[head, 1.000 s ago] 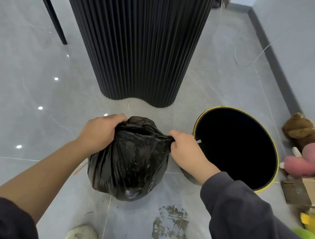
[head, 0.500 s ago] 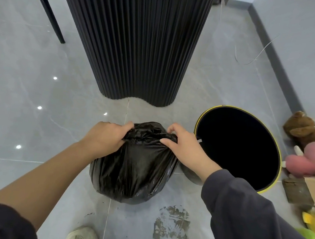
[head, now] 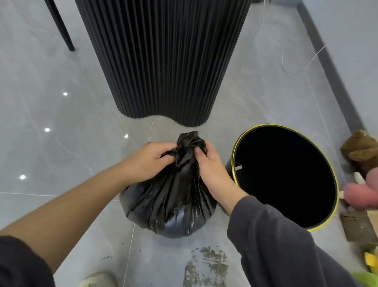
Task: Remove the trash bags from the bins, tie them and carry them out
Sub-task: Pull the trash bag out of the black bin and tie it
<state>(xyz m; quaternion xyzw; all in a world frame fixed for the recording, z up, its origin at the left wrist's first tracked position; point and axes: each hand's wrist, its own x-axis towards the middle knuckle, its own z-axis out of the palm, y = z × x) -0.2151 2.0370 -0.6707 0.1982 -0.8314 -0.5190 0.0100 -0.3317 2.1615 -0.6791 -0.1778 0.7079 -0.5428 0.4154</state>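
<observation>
The black trash bag [head: 169, 201] is set on the grey tiled floor [head: 45, 158], just beside the yellow-rimmed bin [head: 336, 193]. Its gathered neck is gripped by the left hand [head: 148, 162] and the right hand [head: 213, 171], fingers [head: 199, 152] clamped on the plastic. A black ribbed column [head: 159, 49] is seen behind; plush toys [head: 366, 192] are laid near the wall [head: 362, 55].

The left hand [head: 148, 162] and right hand [head: 213, 173], a second ago spread to either side of the trash bag [head: 169, 201] at the frame's centre, now meet at its top. The open mouth is gathered into a bunched neck with a tuft sticking up between the hands.
</observation>
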